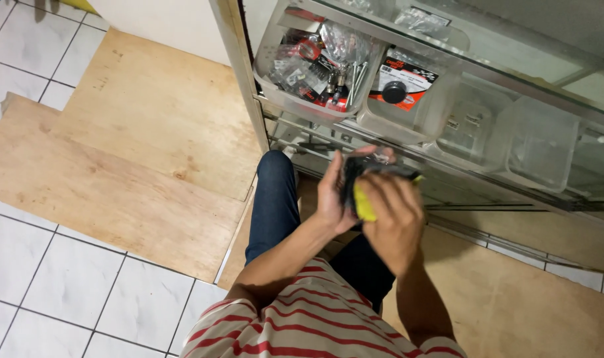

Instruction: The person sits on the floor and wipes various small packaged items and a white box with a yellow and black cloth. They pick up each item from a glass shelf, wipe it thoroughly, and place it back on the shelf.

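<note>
Both my hands are raised in front of a glass display cabinet [408, 40]. My left hand [333, 195] grips the side of a black object [355, 174], partly hidden, with a small metal part at its top. My right hand [395, 219] closes over a yellow cloth or pad [363, 204] pressed against that black object. What the black object is cannot be made out. My knee in dark jeans [273, 199] is below the hands.
Clear plastic bins [282, 93] with bagged hardware, bolts and carded parts sit on the cabinet shelf; more bins [541, 149] stand to the right. Plywood sheets [136, 152] cover white floor tiles [43, 278]. A metal cabinet post [239, 73] stands at left.
</note>
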